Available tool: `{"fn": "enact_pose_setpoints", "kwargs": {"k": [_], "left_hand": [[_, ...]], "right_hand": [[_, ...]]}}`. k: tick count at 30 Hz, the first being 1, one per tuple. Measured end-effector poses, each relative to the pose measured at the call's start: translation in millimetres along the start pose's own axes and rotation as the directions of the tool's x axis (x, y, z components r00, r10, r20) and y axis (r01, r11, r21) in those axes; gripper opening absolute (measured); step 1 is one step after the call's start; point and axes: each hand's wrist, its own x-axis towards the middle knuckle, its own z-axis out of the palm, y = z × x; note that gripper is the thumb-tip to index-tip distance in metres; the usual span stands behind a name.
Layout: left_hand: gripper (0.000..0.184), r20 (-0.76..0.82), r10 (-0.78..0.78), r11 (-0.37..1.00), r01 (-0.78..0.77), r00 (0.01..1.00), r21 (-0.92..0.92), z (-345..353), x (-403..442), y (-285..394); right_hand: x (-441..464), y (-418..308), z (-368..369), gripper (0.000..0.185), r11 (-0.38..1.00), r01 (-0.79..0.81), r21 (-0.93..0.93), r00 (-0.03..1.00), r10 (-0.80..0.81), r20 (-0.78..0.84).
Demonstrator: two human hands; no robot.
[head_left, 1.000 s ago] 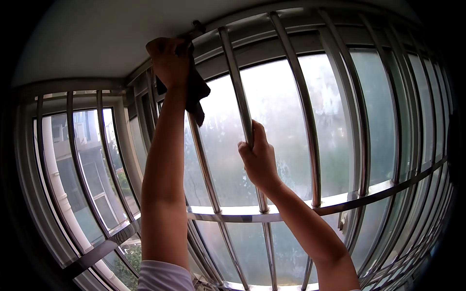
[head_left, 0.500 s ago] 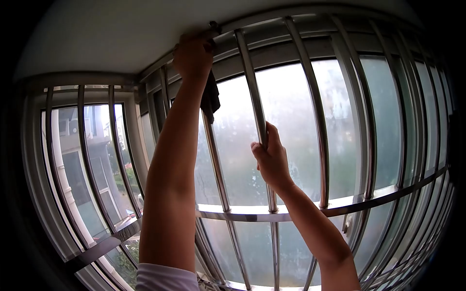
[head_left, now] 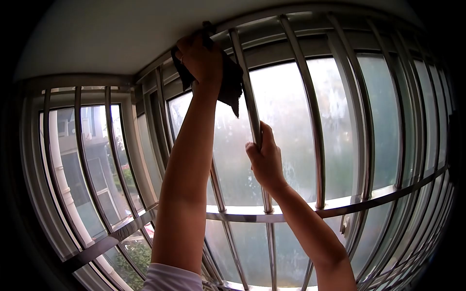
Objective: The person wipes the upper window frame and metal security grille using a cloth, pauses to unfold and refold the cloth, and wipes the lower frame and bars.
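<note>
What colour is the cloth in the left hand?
The cloth looks black; the head view shows it best.

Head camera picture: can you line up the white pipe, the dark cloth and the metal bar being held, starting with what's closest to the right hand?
1. Metal bar: touching, inside the right hand's grip.
2. Dark cloth: up and to the left, in the left hand.
3. White pipe: far left in the view, outdoors.

Dark cloth [head_left: 230,80], creased, high up, pointed corner hanging down, shiny metal bar [head_left: 251,104] just right of it
</note>
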Motion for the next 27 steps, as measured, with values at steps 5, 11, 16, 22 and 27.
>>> {"fn": "enact_pose_setpoints", "kwargs": {"k": [5, 11, 16, 22, 27], "left_hand": [[0.029, -0.015, 0.038, 0.975, -0.041, 0.999, -0.22, 9, -13, 29], [0.029, 0.221, 0.183, 0.983, -0.181, 0.958, -0.029, -12, 2, 18], [0.031, 0.314, 0.181, 0.97, -0.223, 0.932, 0.101, -30, 28, -39], [0.032, 0.422, 0.019, 0.962, -0.131, 0.906, 0.239, -56, 43, -107], [0.03, 0.405, -0.059, 0.932, -0.095, 0.912, 0.349, -56, 57, -160]], "right_hand": [[1, 1, 2, 0.045, 1.0, 0.011, -0.002, 1.0, -0.011, -0.025], [-1, -6, -4, 0.045, 0.997, -0.045, 0.067, 0.999, 0.043, 0.032], [-2, -8, -3, 0.046, 0.995, -0.046, 0.094, 0.999, 0.044, 0.028], [-2, -5, -2, 0.046, 0.992, -0.055, 0.117, 0.998, 0.053, 0.019], [1, 1, 2, 0.045, 1.0, -0.001, -0.005, 0.999, 0.001, -0.042]]}}
